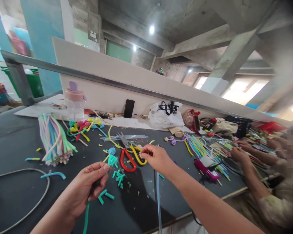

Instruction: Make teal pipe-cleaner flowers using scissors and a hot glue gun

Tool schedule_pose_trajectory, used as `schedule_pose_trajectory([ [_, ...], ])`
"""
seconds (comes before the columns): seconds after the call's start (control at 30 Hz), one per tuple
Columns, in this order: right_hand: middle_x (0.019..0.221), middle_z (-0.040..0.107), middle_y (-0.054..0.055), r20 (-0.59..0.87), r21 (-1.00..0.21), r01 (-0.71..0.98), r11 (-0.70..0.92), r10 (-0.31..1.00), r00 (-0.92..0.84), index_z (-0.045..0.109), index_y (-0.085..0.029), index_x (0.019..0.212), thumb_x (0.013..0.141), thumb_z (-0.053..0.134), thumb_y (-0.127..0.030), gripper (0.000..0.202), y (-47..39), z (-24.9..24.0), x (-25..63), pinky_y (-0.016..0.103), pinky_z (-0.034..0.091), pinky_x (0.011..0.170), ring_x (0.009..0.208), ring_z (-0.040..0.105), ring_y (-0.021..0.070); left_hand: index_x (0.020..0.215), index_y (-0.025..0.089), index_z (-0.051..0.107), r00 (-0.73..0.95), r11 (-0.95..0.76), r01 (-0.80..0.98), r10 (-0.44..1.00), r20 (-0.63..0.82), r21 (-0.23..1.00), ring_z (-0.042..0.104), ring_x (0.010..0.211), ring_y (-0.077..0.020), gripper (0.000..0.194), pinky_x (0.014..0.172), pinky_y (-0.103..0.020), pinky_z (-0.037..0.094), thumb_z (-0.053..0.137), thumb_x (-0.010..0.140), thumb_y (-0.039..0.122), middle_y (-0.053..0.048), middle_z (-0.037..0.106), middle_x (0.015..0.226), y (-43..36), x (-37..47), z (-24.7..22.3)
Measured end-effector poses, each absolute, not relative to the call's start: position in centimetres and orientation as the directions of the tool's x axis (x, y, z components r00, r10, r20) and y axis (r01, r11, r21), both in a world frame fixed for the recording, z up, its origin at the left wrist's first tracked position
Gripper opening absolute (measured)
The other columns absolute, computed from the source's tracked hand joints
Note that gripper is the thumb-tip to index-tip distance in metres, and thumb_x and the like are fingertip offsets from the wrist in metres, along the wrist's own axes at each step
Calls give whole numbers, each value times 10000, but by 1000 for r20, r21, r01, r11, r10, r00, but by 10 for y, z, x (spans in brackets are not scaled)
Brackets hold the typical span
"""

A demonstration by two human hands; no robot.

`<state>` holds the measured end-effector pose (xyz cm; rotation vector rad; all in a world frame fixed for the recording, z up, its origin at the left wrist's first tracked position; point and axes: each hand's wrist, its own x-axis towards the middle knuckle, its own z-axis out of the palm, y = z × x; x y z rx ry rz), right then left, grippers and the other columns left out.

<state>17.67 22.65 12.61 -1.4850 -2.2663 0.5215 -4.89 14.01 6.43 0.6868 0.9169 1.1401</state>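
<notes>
My left hand (94, 178) is closed, thumb and fingers pinched around a soft teal strip (87, 214) that hangs below the fist. At its fingertips is a teal looped cluster (112, 160), with a small blue knot (111, 151) just behind it. My right hand (157, 159) is pinched over some tiny pale bits (142, 155); I cannot make out whether it holds any. Scissors (128, 161) with one red and one yellow handle lie beside those right fingertips, blades pointing away. Short cut teal pieces (120, 178) are scattered between my hands.
A bundle of pastel strips (55, 139) and a clear bottle (75, 104) stand at left. A phone (129, 108) leans on the back panel near a white bag (166, 113). Right: more strips (197, 148), a magenta device (207, 170) and a co-worker's hands (241, 154).
</notes>
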Motion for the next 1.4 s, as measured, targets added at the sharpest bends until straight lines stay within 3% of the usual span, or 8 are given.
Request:
schedule_pose_trajectory([
  [0.27,695,627,16,17,-235,958,166,986,-166,602,-197,687,703,557,-148,69,214,93,254,256,326,601,665,559,168,618,167,469,140,294,-438,956,-258,850,322,295,-11,326,272,-113,143,683,694,401,68,473,453,140,-46,65],
  [0.6,756,629,39,-3,-192,978,83,996,-85,535,-193,723,820,434,-190,140,209,71,269,265,357,635,705,584,172,622,169,477,62,257,-351,966,-252,900,336,292,-21,349,266,-124,156,666,677,458,70,478,447,140,-42,67],
  [0.73,617,590,-19,25,-354,925,141,990,-142,506,-217,798,863,388,-277,147,200,105,246,242,367,584,597,562,148,613,170,475,70,261,-311,965,-252,914,338,288,-20,335,262,-124,159,641,704,446,67,483,454,140,-40,67],
  [0.87,687,613,-26,80,-498,771,396,907,-414,512,-217,869,828,388,-145,149,187,130,200,210,384,603,632,571,117,625,172,481,96,283,-304,959,-267,910,340,289,-19,315,268,-122,148,643,703,430,66,489,455,139,-39,66],
  [0.93,709,627,-24,89,-488,713,503,841,-533,525,-218,881,834,427,-150,128,184,138,178,207,377,609,647,573,113,625,173,481,114,292,-301,956,-270,908,341,289,-20,322,270,-123,150,650,692,438,65,493,455,138,-39,67],
  [1.07,680,629,-13,175,-205,639,742,670,-722,543,-196,729,831,478,-135,135,183,151,146,250,332,682,657,545,123,633,178,477,141,310,-298,950,-280,903,330,275,-23,329,268,-129,152,655,684,449,71,488,431,139,-38,67],
  [1.2,670,622,1,132,75,484,872,472,-872,517,-170,711,735,472,-15,163,186,162,127,294,279,729,629,519,121,618,177,471,153,301,-304,952,-266,904,322,270,-23,314,264,-131,139,633,714,428,69,494,427,139,-38,65],
  [1.4,674,612,28,58,251,382,889,380,-923,514,-160,692,664,471,-22,147,185,169,114,335,236,755,611,499,136,592,174,470,171,304,-301,950,-262,904,313,265,-22,328,264,-136,156,630,724,428,67,490,416,138,-39,65],
])
